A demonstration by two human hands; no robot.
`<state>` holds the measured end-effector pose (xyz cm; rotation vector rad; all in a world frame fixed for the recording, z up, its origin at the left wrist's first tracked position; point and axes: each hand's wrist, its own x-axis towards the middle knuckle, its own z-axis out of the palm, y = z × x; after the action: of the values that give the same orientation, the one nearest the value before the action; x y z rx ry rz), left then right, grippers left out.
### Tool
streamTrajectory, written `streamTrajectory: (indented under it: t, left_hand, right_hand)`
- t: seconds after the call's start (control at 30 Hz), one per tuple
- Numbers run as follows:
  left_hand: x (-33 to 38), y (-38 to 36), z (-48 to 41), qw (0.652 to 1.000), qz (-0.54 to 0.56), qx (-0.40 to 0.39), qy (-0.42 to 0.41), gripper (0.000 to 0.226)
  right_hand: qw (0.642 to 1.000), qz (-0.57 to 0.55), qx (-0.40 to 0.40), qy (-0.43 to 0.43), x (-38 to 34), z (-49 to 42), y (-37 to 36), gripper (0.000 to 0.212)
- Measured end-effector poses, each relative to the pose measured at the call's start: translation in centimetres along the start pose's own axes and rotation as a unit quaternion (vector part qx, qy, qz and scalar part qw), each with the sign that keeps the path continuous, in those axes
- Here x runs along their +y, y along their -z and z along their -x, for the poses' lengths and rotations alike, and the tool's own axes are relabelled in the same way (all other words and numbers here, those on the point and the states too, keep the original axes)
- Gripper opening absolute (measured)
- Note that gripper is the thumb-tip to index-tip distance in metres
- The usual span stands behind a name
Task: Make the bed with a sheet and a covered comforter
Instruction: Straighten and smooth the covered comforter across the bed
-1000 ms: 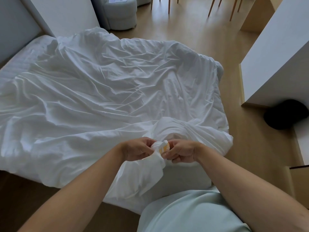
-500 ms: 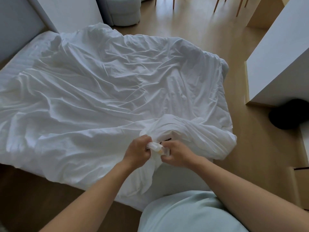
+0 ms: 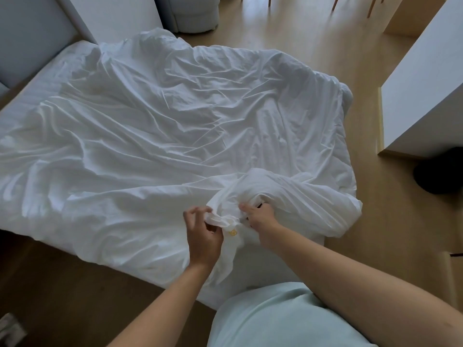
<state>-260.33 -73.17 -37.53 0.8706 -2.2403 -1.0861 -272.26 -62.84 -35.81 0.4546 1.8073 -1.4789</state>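
On comforter (image 3: 175, 126), seemingly lengthwise left-right, left hand (image 3: 204, 234), right hand (image 3: 258, 217) pinching near corner.

One bed (image 3: 37, 101) bearing one white comforter (image 3: 175, 121); two hands, the left hand (image 3: 203, 237) and the right hand (image 3: 259, 217); one small yellow tag (image 3: 233, 232); one pale upholstered seat (image 3: 193, 11); one white cabinet (image 3: 426, 83); one black object (image 3: 438, 176).
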Motion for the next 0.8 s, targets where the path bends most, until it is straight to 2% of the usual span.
streamTrajectory:
  t: [0.07,0.1,0.2,0.3,0.37,0.47,0.67,0.8]
  left_hand:
    - [0.8,-0.3,0.8,0.984,0.061,0.034,0.163,0.033]
    - [1.0,-0.5,1.0,0.973,0.082,0.037,0.211,0.034]
    - [1.5,-0.8,1.6,0.946,0.17,-0.004,0.277,0.025]
    - [2.0,-0.9,1.5,0.914,0.258,-0.038,0.309,0.006]
    - [2.2,-0.8,1.2,0.899,0.291,-0.062,0.32,0.01]
    - [2.4,-0.6,1.1,0.87,0.342,-0.089,0.345,0.011]
    - [2.4,-0.4,0.8,0.843,0.385,-0.073,0.369,0.017]
    - [3.0,-0.4,0.6,0.837,0.401,-0.093,0.36,0.018]
  right_hand:
    - [1.0,-0.01,-0.008,0.022,0.2,-0.2,0.1,0.041]
    - [0.999,-0.032,-0.016,0.024,0.3,-0.2,0.2,0.041]
    - [0.994,-0.101,-0.038,0.014,0.0,-0.4,0.2,0.023]
    - [0.986,-0.155,-0.068,0.002,-0.7,-0.5,0.5,0.031]
    - [0.979,-0.173,-0.108,-0.002,-1.1,-0.1,0.8,0.037]
    - [0.975,-0.164,-0.147,-0.013,-1.3,0.4,1.3,0.035]
    - [0.984,-0.151,-0.084,0.038,-1.8,-0.5,2.0,0.025]
    - [0.996,-0.067,-0.023,0.055,-0.5,-0.9,1.3,0.026]
